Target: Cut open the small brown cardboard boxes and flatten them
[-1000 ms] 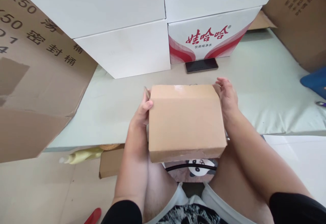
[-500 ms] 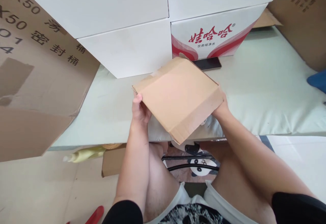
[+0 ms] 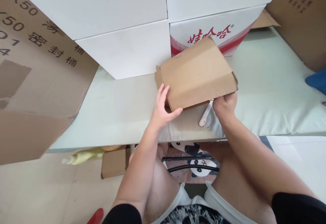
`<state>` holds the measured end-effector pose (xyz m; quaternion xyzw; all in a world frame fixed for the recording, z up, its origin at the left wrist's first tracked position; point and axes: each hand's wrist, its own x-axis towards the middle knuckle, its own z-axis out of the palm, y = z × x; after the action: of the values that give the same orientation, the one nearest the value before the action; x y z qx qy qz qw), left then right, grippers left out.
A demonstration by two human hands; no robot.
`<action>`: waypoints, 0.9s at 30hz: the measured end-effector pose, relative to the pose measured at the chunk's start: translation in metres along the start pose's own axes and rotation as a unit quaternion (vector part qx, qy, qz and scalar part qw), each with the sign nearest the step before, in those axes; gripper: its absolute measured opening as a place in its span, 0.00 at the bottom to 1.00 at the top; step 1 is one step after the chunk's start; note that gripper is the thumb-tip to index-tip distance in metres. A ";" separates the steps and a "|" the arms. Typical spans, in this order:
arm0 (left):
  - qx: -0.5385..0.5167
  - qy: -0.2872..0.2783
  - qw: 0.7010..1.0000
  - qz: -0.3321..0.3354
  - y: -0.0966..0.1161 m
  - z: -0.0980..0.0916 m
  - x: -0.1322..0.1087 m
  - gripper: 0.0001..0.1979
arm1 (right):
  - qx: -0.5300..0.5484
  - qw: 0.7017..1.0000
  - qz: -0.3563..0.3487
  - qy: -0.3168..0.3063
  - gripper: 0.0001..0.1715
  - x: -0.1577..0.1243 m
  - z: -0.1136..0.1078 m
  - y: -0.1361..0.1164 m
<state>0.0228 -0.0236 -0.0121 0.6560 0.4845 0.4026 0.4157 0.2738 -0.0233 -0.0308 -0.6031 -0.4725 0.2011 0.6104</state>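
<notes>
A flat brown cardboard box is tilted over the pale green padded surface. My left hand spans its near left corner, with fingers on the left side and the thumb along the near edge. Beneath the near right corner, my right hand grips the box; its fingertips are hidden under the cardboard. Just left of that hand, a white utility knife lies on the padded surface, its upper end close to the box's edge.
White cartons are stacked behind, one a red-printed carton. A large brown carton stands at left, another brown carton at right. Below the pale green cover are a yellowish bottle and a small brown box.
The box has turned and shifted right and away from me, now covering the phone. My left hand moved right along with it. The utility knife has come into fuller view.
</notes>
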 end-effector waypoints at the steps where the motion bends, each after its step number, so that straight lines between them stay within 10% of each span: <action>1: 0.041 0.007 0.999 0.005 0.002 0.003 0.000 0.53 | 0.009 1.000 0.001 -0.010 0.11 0.000 0.000 0.002; 10: 0.166 -0.025 0.985 0.046 -0.004 0.001 0.002 0.54 | 0.100 0.991 0.065 -0.056 0.20 0.000 0.004 -0.001; 17: 0.172 0.084 0.979 0.066 -0.009 0.010 0.007 0.46 | 0.130 0.984 0.089 -0.079 0.24 -0.002 0.008 -0.012; 27: 0.283 -0.059 0.957 0.017 -0.015 0.006 0.008 0.42 | 0.327 0.920 0.216 -0.027 0.28 0.018 -0.004 0.010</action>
<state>0.0257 -0.0143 -0.0269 0.7773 0.5422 0.2167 0.2341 0.2888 -0.0084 -0.0332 -0.4517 -0.2551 0.4870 0.7026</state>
